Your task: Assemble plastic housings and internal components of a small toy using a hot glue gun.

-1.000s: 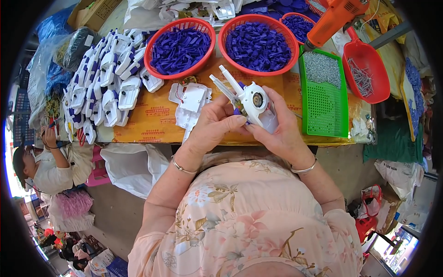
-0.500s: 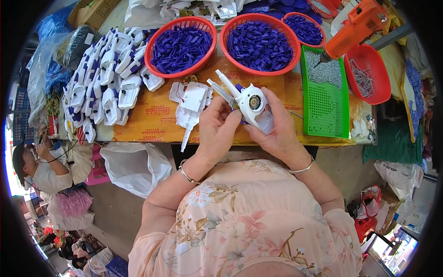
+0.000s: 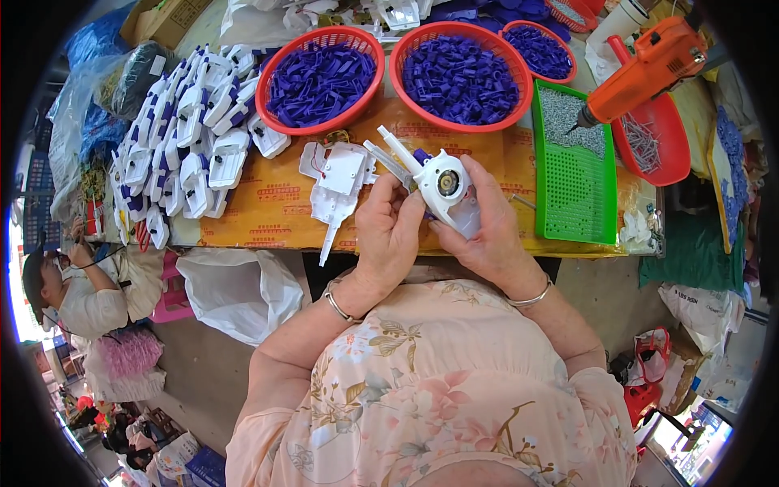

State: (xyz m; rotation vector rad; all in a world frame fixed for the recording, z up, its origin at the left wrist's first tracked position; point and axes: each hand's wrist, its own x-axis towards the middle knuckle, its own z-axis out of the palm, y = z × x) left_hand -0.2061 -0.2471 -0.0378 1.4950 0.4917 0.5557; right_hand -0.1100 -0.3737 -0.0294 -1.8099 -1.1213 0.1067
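Left hand (image 3: 388, 234) and right hand (image 3: 492, 217) grip a white casing (image 3: 432, 175) — round part (image 3: 448, 183) fitted, seemingly not closed; another shell (image 3: 334, 183) lies left of it.

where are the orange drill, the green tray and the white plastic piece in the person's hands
Orange drill (image 3: 652, 65), head view: on its orange body
Green tray (image 3: 578, 199), head view: on its perforated floor
White plastic piece (image 3: 427, 182), head view: on its white face, left of the round centre
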